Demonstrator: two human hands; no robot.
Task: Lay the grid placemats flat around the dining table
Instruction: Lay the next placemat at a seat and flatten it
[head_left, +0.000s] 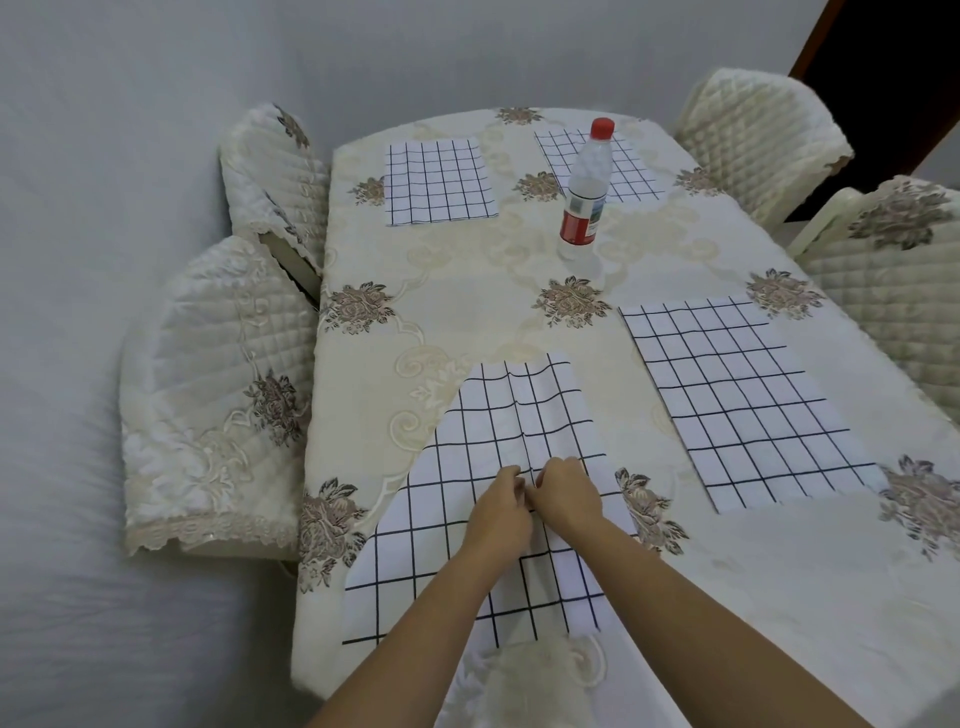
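Note:
Three white placemats with a black grid lie flat on the table: one at the far left (439, 182), one at the far right (618, 161) partly behind a bottle, one at the near right (743, 400). Another grid placemat (467, 493) lies rumpled at the near edge, with a ridge running up its middle. My left hand (498, 506) and my right hand (563, 493) sit side by side on that ridge, fingers curled and pinching the cloth.
A clear water bottle (584, 192) with a red cap and label stands mid-table. The table wears a cream floral tablecloth (467, 291). Quilted covered chairs stand at the left (208, 395), the far left (270, 176) and the right (893, 291).

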